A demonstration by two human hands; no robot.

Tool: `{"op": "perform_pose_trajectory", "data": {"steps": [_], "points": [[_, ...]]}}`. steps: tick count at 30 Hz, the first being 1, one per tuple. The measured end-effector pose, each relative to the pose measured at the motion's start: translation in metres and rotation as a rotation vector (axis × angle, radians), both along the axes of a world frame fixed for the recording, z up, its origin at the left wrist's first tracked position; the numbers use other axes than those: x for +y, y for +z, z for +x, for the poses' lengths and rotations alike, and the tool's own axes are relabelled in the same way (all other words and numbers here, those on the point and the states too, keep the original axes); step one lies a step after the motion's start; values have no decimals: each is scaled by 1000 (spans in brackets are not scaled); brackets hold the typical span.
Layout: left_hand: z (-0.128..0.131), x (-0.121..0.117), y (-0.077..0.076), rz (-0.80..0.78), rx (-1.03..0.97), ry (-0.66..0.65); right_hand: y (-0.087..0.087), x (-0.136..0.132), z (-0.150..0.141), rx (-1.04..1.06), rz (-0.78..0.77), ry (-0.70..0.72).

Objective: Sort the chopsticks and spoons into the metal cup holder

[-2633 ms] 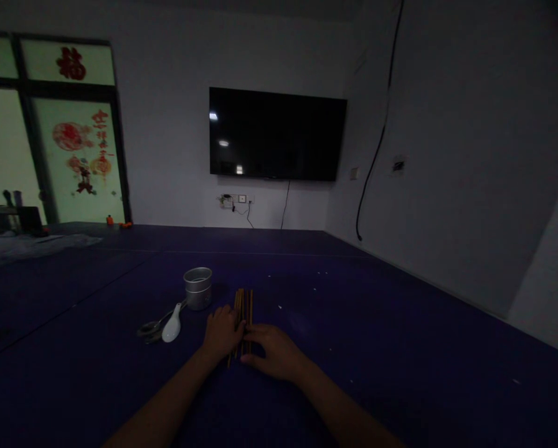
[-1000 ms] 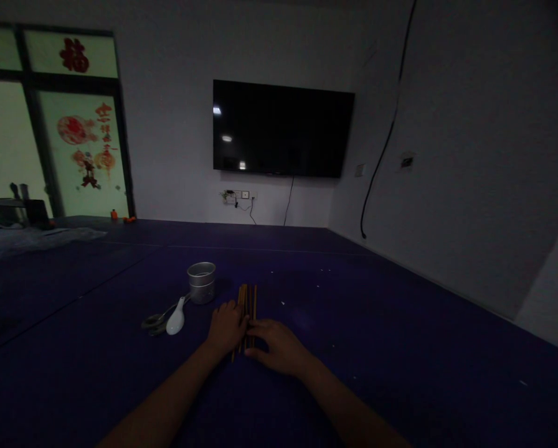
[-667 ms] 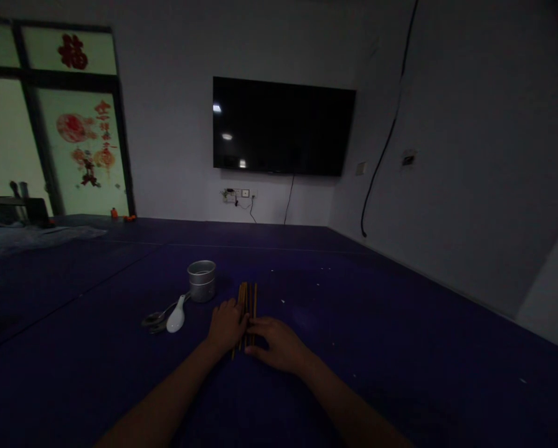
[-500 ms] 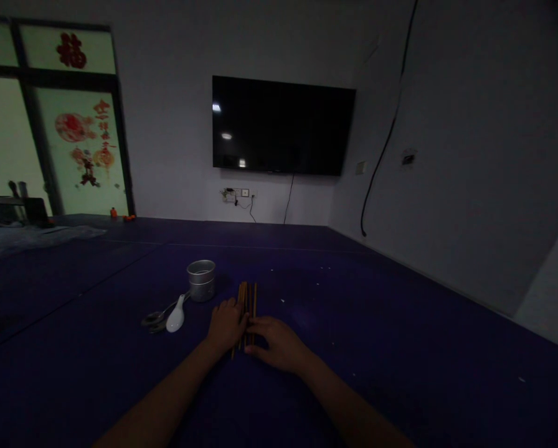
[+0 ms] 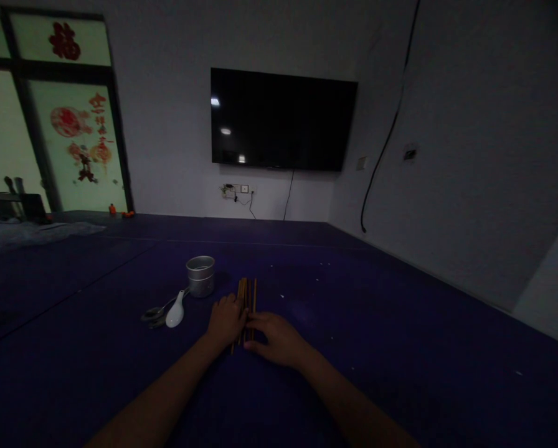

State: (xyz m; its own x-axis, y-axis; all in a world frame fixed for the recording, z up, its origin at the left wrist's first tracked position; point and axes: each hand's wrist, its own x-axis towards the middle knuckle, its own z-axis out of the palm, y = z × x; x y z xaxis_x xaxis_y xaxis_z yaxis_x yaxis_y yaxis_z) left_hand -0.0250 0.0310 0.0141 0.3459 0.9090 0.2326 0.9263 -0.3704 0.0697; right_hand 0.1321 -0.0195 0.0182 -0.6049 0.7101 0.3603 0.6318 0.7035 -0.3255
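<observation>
Several chopsticks (image 5: 243, 289) lie side by side on the dark blue tabletop (image 5: 400, 348), pointing away from me. My left hand (image 5: 226, 320) lies over the left part of the bundle with its fingers curled on it, hiding the chopsticks' middle. From the right, my right hand (image 5: 276, 339) holds the chopsticks at the right side of the bundle, thumb and fingers bent against them. Just beyond my left hand stands a silver metal cup (image 5: 200, 277). Left of it lie a white soup spoon (image 5: 175, 312) and metal spoons (image 5: 154, 314), partly overlapping.
Clear plastic sheeting (image 5: 36, 233) and a dark holder with handles (image 5: 17, 202) are at the far left. Small orange items (image 5: 112, 210) sit by the door. A wall-mounted television (image 5: 283, 118) and a hanging black cable (image 5: 386, 146) are beyond the table. Small white scraps dot the tabletop.
The view has tilted slightly, so the scene sits higher in the frame. Both hands stay on the chopsticks, with hardly any visible movement of hands or objects.
</observation>
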Motion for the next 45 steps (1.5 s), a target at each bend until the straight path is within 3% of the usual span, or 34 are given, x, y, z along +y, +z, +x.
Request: {"op": "perform_pose_trajectory", "data": {"steps": [19,45], "points": [[0,-2,2,8,-23,4,-1,-2,0,-37,12,-22],[-2,3,1,2,-42,44,-2,-1,-1,86,-40,10]]}}
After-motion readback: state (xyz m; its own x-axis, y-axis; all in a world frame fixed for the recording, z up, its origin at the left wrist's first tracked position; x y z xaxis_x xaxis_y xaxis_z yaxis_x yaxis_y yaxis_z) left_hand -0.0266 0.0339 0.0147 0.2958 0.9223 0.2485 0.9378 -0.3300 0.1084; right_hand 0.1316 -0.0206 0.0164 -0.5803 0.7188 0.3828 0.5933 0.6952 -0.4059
